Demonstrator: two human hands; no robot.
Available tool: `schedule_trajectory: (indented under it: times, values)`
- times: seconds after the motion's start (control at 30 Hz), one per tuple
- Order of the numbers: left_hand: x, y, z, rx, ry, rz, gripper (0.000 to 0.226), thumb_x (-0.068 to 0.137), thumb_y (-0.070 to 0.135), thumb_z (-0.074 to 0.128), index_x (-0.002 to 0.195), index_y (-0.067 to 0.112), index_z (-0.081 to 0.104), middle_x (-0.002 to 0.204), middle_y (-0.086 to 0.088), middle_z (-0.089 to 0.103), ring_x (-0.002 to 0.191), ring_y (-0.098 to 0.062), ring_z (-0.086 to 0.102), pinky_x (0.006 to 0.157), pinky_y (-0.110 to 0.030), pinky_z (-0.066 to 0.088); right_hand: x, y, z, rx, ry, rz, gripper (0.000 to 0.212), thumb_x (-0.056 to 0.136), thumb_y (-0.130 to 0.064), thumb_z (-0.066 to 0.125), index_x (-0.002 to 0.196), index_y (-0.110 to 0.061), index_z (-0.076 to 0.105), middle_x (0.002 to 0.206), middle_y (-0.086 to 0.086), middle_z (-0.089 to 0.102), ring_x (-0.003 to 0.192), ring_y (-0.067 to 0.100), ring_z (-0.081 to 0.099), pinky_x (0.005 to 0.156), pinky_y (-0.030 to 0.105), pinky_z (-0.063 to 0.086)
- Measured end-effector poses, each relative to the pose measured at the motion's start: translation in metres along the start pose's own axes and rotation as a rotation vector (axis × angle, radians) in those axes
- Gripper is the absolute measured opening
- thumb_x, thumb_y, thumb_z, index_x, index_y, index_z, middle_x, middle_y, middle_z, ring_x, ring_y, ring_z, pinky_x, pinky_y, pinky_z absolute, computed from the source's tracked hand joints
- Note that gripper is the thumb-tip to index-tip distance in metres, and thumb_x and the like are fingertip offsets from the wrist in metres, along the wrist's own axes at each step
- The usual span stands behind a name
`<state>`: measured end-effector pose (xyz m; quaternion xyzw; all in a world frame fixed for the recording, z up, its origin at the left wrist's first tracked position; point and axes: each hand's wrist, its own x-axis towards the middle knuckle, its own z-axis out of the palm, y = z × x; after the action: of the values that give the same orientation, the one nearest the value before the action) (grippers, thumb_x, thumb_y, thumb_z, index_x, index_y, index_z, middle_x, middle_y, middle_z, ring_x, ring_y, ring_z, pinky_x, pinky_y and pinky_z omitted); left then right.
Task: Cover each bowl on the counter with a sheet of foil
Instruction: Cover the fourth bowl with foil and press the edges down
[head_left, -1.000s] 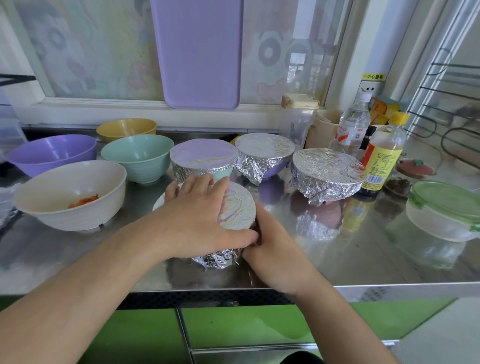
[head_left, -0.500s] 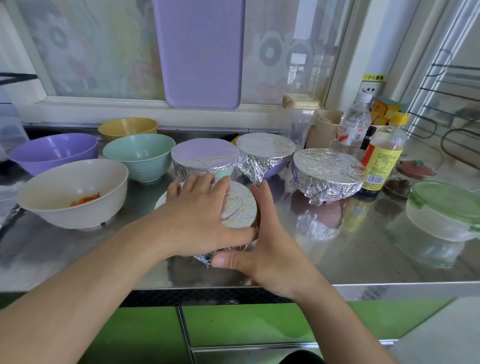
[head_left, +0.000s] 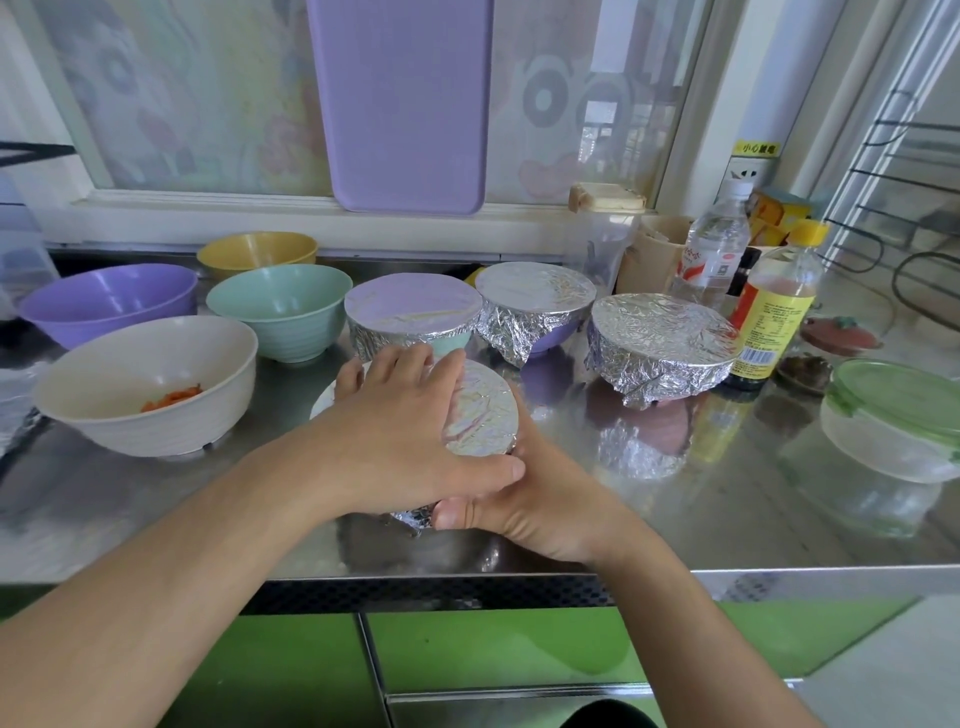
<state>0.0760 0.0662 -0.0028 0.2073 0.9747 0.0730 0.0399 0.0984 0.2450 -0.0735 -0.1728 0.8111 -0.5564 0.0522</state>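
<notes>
A yellow sticker (head_left: 754, 148) with small dark characters is seen on the wall by the window, too small to be read. A clear bottle (head_left: 714, 249) carries a white and red label with unreadable print and appears to hold clear liquid. Beside it, a yellow-capped bottle (head_left: 775, 312) bears a yellow and red label with a barcode near its base; dark liquid is visible at the bottom and the text cannot be made out.

On the steel counter (head_left: 779, 499), four bowls are left uncovered: a yellow bowl (head_left: 257, 250), a purple bowl (head_left: 106, 301), a green bowl (head_left: 280, 309) and a white bowl (head_left: 148, 382) with a few orange shreds inside. Three foil-covered bowls are set behind the hands: a green one (head_left: 413, 319), a purple one (head_left: 535, 306) and a third (head_left: 662, 345) wrapped nearly to the base. A clear container with a green lid (head_left: 898, 415) is placed at the right, its contents not discernible.

The foil-covered bowl in hand (head_left: 483, 415) is found near the counter's front edge, between the two hands. The left hand (head_left: 410, 431) is laid flat across its top, fingers extended and the thumb pressed along the near rim. The right hand (head_left: 540, 499) is cupped against the bowl's near right side, thumb pressed on the crumpled foil (head_left: 413, 517) below the rim.
</notes>
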Motion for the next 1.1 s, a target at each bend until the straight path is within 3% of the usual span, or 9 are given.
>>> schedule_trajectory:
  times: [0.23, 0.33, 0.47, 0.6, 0.7, 0.77, 0.9, 1.0, 1.1]
  values:
    - [-0.001, 0.001, -0.002, -0.005, -0.008, 0.004, 0.130, 0.060, 0.099, 0.030, 0.166, 0.033, -0.005, 0.171, 0.008, 0.002, 0.157, -0.010, -0.010, 0.128, -0.048, -0.001, 0.009, -0.013, -0.002, -0.182, -0.007, 0.014, 0.126, 0.051, -0.069, 0.095, 0.155, -0.050, 0.027, 0.154, -0.013, 0.040, 0.150, 0.013, 0.035, 0.124, 0.047, 0.034]
    - [-0.002, 0.002, -0.005, -0.013, -0.028, 0.015, 0.133, 0.058, 0.099, 0.035, 0.166, 0.033, -0.005, 0.170, 0.011, 0.003, 0.157, -0.009, -0.008, 0.128, -0.048, -0.001, 0.000, -0.018, -0.016, -0.346, -0.023, 0.100, 0.135, 0.046, -0.066, 0.094, 0.157, -0.049, 0.018, 0.157, -0.015, 0.034, 0.153, 0.008, 0.028, 0.125, 0.042, 0.032]
    - [-0.004, -0.008, -0.022, -0.041, -0.141, 0.089, 0.141, 0.059, 0.096, 0.060, 0.165, 0.037, -0.013, 0.171, 0.021, -0.007, 0.156, -0.001, -0.011, 0.129, -0.036, -0.005, -0.016, -0.035, -0.057, -0.332, -0.087, 0.147, 0.085, 0.081, -0.024, 0.090, 0.129, -0.062, 0.031, 0.125, -0.048, 0.040, 0.112, -0.036, 0.040, 0.096, -0.006, 0.029]
    - [-0.019, -0.018, -0.043, -0.135, -0.253, 0.097, 0.142, 0.066, 0.078, 0.081, 0.159, 0.051, -0.023, 0.164, 0.035, -0.022, 0.151, 0.005, -0.020, 0.123, -0.025, -0.004, -0.003, -0.022, -0.057, -0.188, 0.236, 0.100, 0.076, 0.084, -0.011, 0.065, 0.151, -0.040, 0.047, 0.148, -0.021, 0.055, 0.138, -0.003, 0.049, 0.121, 0.031, 0.039]
    - [-0.029, -0.019, -0.039, -0.198, -0.138, 0.056, 0.139, 0.058, 0.094, 0.065, 0.160, 0.049, -0.017, 0.161, 0.037, -0.015, 0.148, 0.008, -0.011, 0.124, -0.028, 0.000, 0.008, -0.033, -0.036, 0.009, 0.327, 0.061, 0.044, 0.104, -0.012, 0.059, 0.138, -0.041, 0.060, 0.127, -0.037, 0.065, 0.123, -0.020, 0.053, 0.108, 0.011, 0.040]
    - [-0.033, -0.021, -0.030, -0.162, -0.064, 0.027, 0.145, 0.050, 0.106, 0.055, 0.161, 0.046, -0.017, 0.165, 0.031, -0.016, 0.153, 0.002, -0.009, 0.129, -0.035, 0.001, 0.016, -0.041, -0.024, 0.056, 0.268, 0.092, 0.033, 0.109, -0.024, 0.056, 0.138, -0.039, 0.061, 0.131, -0.032, 0.065, 0.120, -0.022, 0.054, 0.100, 0.006, 0.040]
    - [-0.040, -0.031, -0.021, -0.169, -0.032, 0.005, 0.145, 0.056, 0.097, 0.068, 0.162, 0.042, -0.015, 0.160, 0.030, 0.002, 0.150, -0.001, 0.012, 0.124, -0.029, 0.021, 0.026, -0.037, -0.005, 0.073, 0.232, 0.095, 0.057, 0.093, -0.047, 0.062, 0.145, -0.026, 0.063, 0.139, -0.013, 0.068, 0.129, 0.001, 0.061, 0.119, 0.035, 0.042]
    - [-0.043, -0.043, -0.023, -0.269, -0.035, 0.062, 0.142, 0.061, 0.077, 0.086, 0.162, 0.047, -0.010, 0.158, 0.038, -0.002, 0.145, 0.013, 0.012, 0.113, -0.014, 0.022, 0.022, -0.037, -0.004, 0.027, 0.256, 0.074, 0.049, 0.092, -0.035, 0.059, 0.139, -0.027, 0.067, 0.127, -0.011, 0.074, 0.122, 0.007, 0.066, 0.116, 0.041, 0.046]
    - [-0.044, -0.057, -0.027, -0.326, -0.062, 0.082, 0.131, 0.062, 0.064, 0.093, 0.137, 0.080, -0.012, 0.149, 0.053, -0.010, 0.134, 0.033, 0.004, 0.101, 0.006, 0.015, 0.015, -0.033, -0.005, -0.044, 0.306, 0.083, 0.037, 0.089, -0.031, 0.057, 0.122, -0.030, 0.072, 0.113, -0.010, 0.077, 0.110, 0.012, 0.069, 0.106, 0.047, 0.051]
